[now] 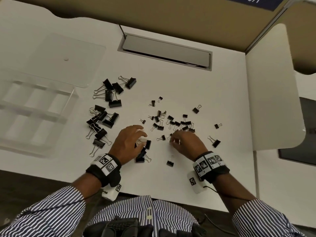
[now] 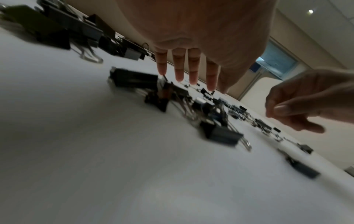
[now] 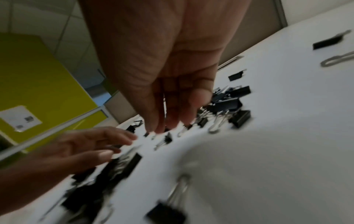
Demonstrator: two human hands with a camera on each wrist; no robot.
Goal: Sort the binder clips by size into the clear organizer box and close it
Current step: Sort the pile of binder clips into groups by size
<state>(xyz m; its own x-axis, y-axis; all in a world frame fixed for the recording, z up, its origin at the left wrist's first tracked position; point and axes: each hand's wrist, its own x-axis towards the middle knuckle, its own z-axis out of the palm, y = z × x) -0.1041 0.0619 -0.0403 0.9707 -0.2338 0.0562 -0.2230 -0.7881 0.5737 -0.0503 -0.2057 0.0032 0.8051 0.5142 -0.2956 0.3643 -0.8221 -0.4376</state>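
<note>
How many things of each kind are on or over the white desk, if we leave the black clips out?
Clear box: 1
Loose clear lid: 1
Hands: 2 (left hand, right hand)
Total: 4
The black clips lie in overlapping heaps, so an exact count of them is not possible.

Two hands, the left hand (image 1: 130,142) and the right hand (image 1: 185,144), are over one white table (image 1: 222,82). Left of them stands one clear organizer box (image 1: 36,115) with six compartments, and one clear lid (image 1: 68,59) behind it. Binder clips (image 1: 160,124) number roughly fifty; the heaps overlap too much for an exact count.
</note>
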